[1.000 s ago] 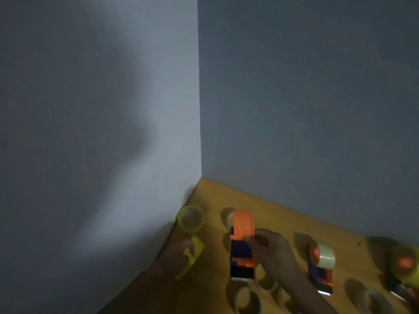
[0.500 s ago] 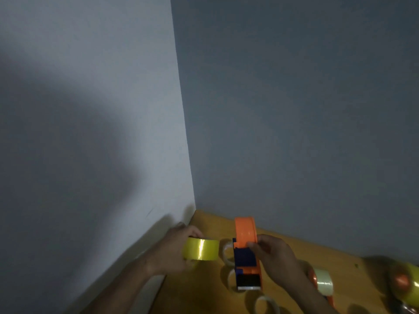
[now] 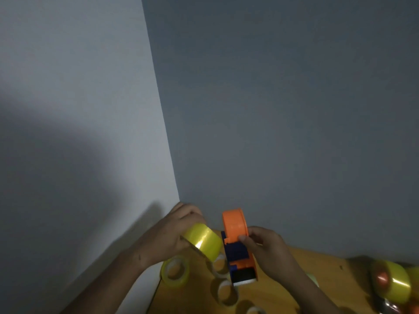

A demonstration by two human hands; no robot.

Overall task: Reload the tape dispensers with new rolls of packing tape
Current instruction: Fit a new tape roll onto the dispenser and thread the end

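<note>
My left hand (image 3: 174, 234) grips a yellow roll of packing tape (image 3: 203, 241), held in the air just left of an orange and blue tape dispenser (image 3: 237, 243). My right hand (image 3: 265, 248) holds that dispenser by its right side, thumb on the orange wheel cover, its cutter end pointing toward me. Roll and dispenser are close but apart. Both are raised above the wooden table (image 3: 317, 264).
Another yellow roll (image 3: 175, 274) lies at the table's left edge. Clear or empty rolls (image 3: 225, 293) lie below the dispenser. A loaded dispenser with yellow tape (image 3: 393, 283) sits at the right. Grey walls meet in a corner behind the table.
My left hand picked the yellow roll up off the table and brought it beside the dispenser. My right hand lifted the dispenser. The camera tilted upward.
</note>
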